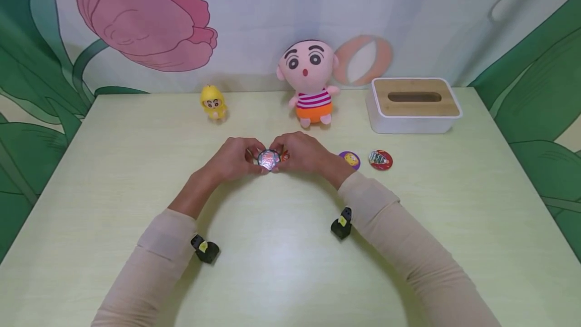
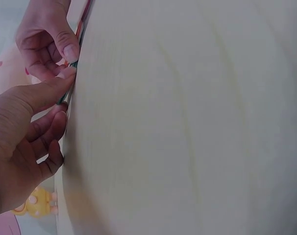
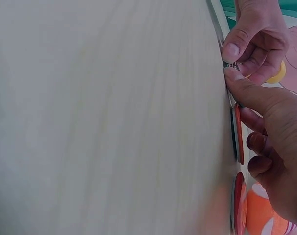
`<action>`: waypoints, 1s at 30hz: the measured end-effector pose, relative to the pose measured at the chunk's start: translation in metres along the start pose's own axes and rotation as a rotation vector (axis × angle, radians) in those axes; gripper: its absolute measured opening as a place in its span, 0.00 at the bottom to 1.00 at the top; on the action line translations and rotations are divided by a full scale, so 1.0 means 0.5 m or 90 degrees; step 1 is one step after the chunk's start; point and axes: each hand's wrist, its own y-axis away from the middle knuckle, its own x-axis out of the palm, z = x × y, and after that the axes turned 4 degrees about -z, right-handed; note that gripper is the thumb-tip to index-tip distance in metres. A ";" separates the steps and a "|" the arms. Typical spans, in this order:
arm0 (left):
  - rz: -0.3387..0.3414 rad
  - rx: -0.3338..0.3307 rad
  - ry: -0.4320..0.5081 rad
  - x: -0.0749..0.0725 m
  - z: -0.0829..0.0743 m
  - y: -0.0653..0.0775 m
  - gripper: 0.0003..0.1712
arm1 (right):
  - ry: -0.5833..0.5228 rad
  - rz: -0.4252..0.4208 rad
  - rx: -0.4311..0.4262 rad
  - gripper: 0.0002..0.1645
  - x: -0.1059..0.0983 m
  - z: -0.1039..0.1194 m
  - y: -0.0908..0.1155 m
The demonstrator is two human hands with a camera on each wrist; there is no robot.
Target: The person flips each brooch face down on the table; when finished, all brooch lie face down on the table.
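Both hands meet over the middle of the table around a small round shiny badge (image 1: 269,160) with a dark rim. My left hand (image 1: 238,159) pinches its left edge between thumb and fingers. On the opposite edge, my right hand (image 1: 301,153) pinches it in the same way. The thumbs lie close together at the near side, as the right wrist view also shows. Partly hidden by the right hand's fingers is an orange-red badge (image 1: 285,156). A purple badge (image 1: 352,159) with a yellow figure lies by the right wrist, and a red badge (image 1: 381,160) lies farther right.
Along the back of the table stand a small yellow-hooded figure (image 1: 213,103), a plush doll (image 1: 313,82) in striped top and orange shorts, and a white tissue box (image 1: 410,124) with a wooden lid. A patterned curtain (image 1: 254,24) hangs behind the light table (image 1: 281,266).
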 end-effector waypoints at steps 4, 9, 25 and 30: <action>-0.003 0.002 0.008 0.002 0.000 0.000 0.24 | -0.004 0.001 0.001 0.27 0.000 -0.001 0.001; -0.011 -0.008 0.001 0.002 -0.001 0.001 0.25 | -0.009 -0.003 -0.008 0.26 -0.001 0.001 0.002; -0.011 -0.001 0.035 0.003 0.003 0.000 0.25 | -0.011 -0.013 -0.028 0.24 0.000 -0.001 0.004; -0.005 -0.001 0.037 0.001 0.003 0.000 0.26 | -0.004 -0.013 -0.022 0.24 0.000 0.002 0.004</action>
